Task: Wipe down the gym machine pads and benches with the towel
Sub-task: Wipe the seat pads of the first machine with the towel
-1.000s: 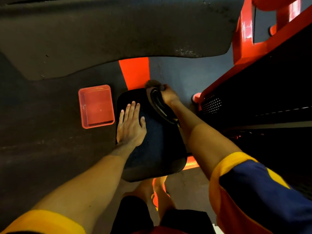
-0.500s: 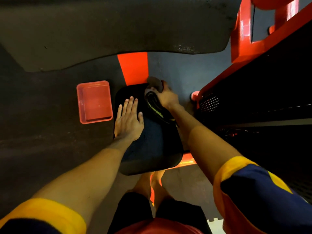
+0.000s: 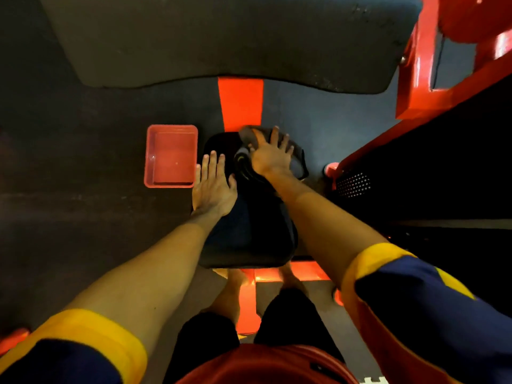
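1. I see the towel (image 3: 299, 164), dark and bunched, under my right hand (image 3: 270, 159) at the far end of the black seat pad (image 3: 249, 234). Folds of it show beyond the fingertips and on either side of the palm.
2. My right fingers (image 3: 274, 134) are spread and lie flat, pressing the towel onto the pad.
3. My left hand (image 3: 213, 187) lies flat on the pad's left edge, just beside the towel. Its fingers (image 3: 212, 164) are straight and close together, with the thumb held apart.
4. A red tray (image 3: 148, 156) sits on the floor just left of my left fingers.
5. An orange frame beam (image 3: 240, 106) runs away beyond my right fingertips.
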A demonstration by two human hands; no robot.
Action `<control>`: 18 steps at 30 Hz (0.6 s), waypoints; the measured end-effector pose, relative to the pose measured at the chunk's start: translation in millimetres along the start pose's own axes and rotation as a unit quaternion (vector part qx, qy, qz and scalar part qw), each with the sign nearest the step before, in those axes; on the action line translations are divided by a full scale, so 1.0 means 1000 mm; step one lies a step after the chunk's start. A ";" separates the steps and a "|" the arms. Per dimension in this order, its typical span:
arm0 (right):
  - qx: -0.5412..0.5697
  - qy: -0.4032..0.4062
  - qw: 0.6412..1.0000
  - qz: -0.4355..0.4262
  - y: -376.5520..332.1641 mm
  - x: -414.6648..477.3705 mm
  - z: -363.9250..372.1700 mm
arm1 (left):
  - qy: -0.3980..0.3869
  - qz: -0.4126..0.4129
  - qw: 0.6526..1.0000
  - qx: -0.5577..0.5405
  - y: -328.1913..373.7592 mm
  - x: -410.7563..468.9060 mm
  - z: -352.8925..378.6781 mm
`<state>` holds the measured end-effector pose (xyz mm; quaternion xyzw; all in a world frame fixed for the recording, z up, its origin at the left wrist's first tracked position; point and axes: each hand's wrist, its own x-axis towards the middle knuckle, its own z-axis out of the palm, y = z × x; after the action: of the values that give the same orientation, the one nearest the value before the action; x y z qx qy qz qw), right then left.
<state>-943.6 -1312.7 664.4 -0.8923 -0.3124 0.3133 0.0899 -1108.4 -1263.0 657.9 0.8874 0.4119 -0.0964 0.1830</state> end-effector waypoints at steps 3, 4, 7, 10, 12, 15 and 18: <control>-0.074 0.003 0.990 -0.120 -0.017 -0.034 0.015 | 0.006 -0.021 1.000 0.004 -0.006 -0.019 -0.001; -0.081 -0.001 0.984 -0.156 -0.010 -0.047 0.017 | 0.002 -0.010 1.000 0.007 -0.008 -0.024 -0.001; -0.089 -0.021 0.967 -0.239 0.024 -0.057 0.008 | 0.030 -0.024 0.999 -0.023 -0.012 -0.037 0.000; -0.110 -0.016 0.969 -0.220 0.026 -0.012 -0.008 | 0.056 -0.058 0.996 -0.029 -0.012 -0.044 0.004; -0.094 -0.017 0.982 -0.166 0.005 0.009 -0.006 | 0.057 -0.083 0.994 -0.031 -0.010 -0.052 0.007; -0.085 -0.012 0.981 -0.176 -0.025 -0.006 0.011 | 0.076 -0.112 0.990 -0.030 -0.006 -0.063 0.010; -0.102 -0.047 0.956 -0.270 -0.009 -0.048 0.011 | 0.087 -0.134 0.987 -0.034 -0.001 -0.073 0.012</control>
<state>-983.7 -1335.4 683.2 -0.7636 -0.5757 0.2851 0.0649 -1156.0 -1318.2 670.2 0.8224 0.5446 -0.0284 0.1624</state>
